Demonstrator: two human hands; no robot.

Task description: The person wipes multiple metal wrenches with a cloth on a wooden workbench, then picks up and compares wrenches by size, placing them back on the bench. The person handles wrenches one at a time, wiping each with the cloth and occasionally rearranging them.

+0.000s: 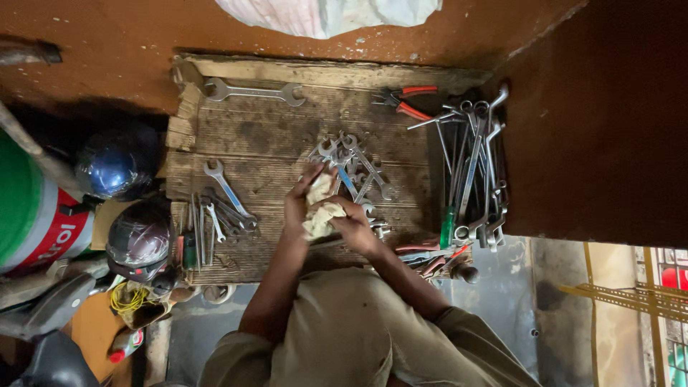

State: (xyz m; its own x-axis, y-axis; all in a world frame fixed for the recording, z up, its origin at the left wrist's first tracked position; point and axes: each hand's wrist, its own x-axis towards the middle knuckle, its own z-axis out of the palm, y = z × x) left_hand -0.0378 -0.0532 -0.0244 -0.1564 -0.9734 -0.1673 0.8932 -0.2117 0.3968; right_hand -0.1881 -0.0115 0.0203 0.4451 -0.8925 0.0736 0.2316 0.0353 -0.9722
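- Over the near edge of the wooden board point(272, 125), the left hand point(299, 201) and right hand point(355, 226) meet, both closed around a crumpled pale cloth point(320, 209) held between them.
- Just beyond the cloth lies a heap of spanners point(356, 166), one with a blue shaft touching the cloth.
- Left of the hands, a second cluster of wrenches point(221, 208) lies on the board.
- At the right edge, a dense row of long spanners point(474, 168) lies beside a green-handled screwdriver point(448, 228).
- Farther back rest red-handled pliers point(403, 100) and a large double-ended spanner point(254, 91).
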